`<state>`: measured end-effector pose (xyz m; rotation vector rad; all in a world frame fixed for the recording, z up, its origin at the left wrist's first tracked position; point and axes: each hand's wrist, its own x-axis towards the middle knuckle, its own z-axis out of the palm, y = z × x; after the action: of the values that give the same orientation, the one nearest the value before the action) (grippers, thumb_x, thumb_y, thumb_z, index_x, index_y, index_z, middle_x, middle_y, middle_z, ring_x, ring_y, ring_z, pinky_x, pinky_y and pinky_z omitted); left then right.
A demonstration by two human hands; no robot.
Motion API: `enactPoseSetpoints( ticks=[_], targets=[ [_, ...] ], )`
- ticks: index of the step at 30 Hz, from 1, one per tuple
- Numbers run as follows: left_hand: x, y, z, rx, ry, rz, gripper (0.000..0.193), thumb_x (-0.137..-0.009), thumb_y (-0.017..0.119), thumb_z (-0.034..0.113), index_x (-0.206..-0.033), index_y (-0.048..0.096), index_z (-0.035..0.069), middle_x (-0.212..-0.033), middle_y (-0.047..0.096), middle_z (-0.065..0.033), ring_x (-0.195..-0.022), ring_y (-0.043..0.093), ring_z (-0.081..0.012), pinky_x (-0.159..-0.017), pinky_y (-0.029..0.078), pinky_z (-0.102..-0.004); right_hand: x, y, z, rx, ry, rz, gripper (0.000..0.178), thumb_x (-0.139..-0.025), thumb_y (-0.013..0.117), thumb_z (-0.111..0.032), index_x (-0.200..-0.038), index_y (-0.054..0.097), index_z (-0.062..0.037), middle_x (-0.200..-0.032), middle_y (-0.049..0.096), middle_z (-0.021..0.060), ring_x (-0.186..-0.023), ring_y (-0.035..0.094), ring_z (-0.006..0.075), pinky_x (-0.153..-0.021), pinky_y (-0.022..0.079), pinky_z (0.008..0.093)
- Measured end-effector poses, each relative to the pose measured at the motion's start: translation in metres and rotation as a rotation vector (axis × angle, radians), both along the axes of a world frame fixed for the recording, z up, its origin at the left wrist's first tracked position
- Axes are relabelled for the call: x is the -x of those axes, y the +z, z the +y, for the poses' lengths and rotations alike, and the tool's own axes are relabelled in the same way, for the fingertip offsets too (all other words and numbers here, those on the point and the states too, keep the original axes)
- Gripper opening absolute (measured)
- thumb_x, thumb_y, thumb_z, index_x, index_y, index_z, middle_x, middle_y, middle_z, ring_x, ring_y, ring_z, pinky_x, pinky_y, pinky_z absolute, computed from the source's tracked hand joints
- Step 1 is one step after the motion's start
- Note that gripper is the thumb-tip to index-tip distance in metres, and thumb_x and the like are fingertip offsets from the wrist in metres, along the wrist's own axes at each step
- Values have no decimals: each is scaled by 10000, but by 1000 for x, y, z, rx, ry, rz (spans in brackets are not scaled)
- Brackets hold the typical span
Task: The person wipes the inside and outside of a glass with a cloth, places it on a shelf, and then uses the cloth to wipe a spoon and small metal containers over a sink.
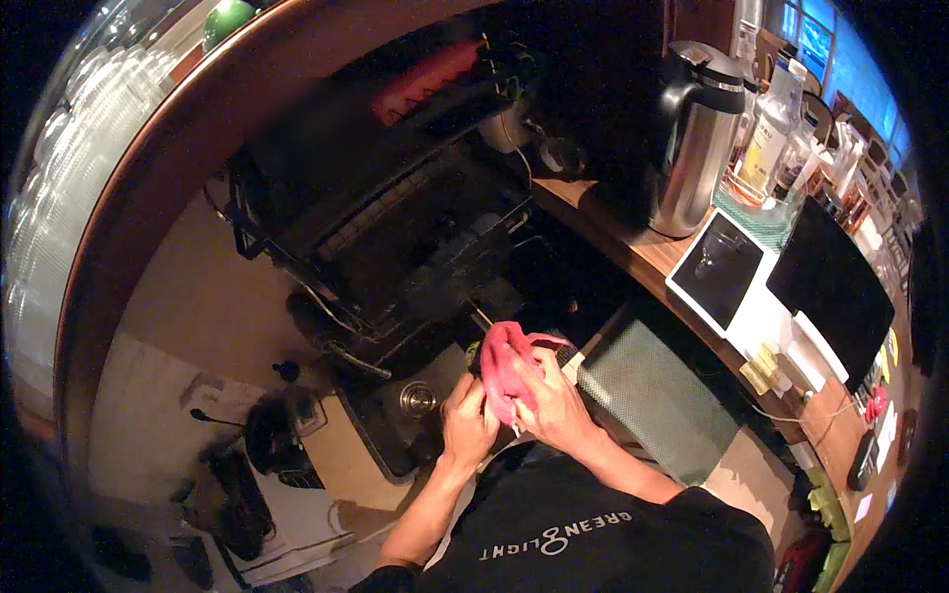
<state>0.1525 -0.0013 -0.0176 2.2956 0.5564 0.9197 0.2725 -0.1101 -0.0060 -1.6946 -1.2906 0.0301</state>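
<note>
In front of my body a bunched pink cloth (506,368) is held between both hands. My right hand (556,407) is closed round its right side, thumb and fingers pressing into the folds. My left hand (470,423) is closed at its lower left edge, with the fingertips partly hidden. Whether something is wrapped inside the cloth, I cannot tell. A thin light stick-like piece (480,314) shows just beyond the cloth. Left of my left hand lies a dark sink with a round metal drain (417,398).
A dark rack (376,237) stands beyond my hands. To the right, a green-grey textured mat (657,395) lies beside a wooden counter (643,259). On that counter are a steel thermal jug (700,148), a white-framed tablet (720,269) and several bottles (766,143).
</note>
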Motion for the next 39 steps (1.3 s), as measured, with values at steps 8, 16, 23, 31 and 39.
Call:
enactPoseSetpoints(
  ticks=[8, 16, 23, 31, 39],
  targets=[
    [-19, -9, -10, -142, -117, 132, 80, -835, 643, 30, -811, 571, 6, -742, 525, -176, -658, 565, -367, -575, 452, -437, -19, -52, -26, 181, 47, 42, 481, -766, 665, -92, -1224, 537, -22, -997, 572, 147, -929, 614, 331, -722, 532, 430],
    [-17, -16, 3, -344, -439, 228, 183, -836, 701, 126, -779, 548, 42, -731, 466, -116, -671, 542, -309, -566, 456, -422, -30, -76, -48, 60, 502, 1708, 259, -991, 533, -304, -1127, 576, -88, -797, 573, -40, -568, 519, 41, -424, 385, 214],
    [-47, -32, -7, -288, -558, 179, 134, -855, 670, 129, -806, 580, 41, -798, 509, -108, -715, 546, -294, -597, 473, -406, -62, -108, -89, 44, 728, 1724, 269, -880, 635, -151, -1122, 601, -38, -901, 634, 19, -743, 610, 134, -639, 492, 254],
    [-144, -138, -44, -73, -651, 131, 142, -902, 570, 152, -921, 642, 32, -897, 607, -171, -872, 592, -358, -770, 488, -442, -37, -161, -172, 115, 536, 1143, 482, -897, 560, -253, -1279, 544, 41, -1330, 560, 125, -1250, 511, 236, -1055, 392, 353],
    [-172, -189, -66, -724, -674, 376, 199, -836, 556, 202, -942, 677, 85, -998, 654, -63, -939, 597, -225, -843, 417, -374, -38, -121, -170, 101, 421, 1295, 706, -748, 665, -382, -1278, 521, 61, -1267, 591, 135, -1157, 569, 223, -1006, 430, 344]
  ],
)
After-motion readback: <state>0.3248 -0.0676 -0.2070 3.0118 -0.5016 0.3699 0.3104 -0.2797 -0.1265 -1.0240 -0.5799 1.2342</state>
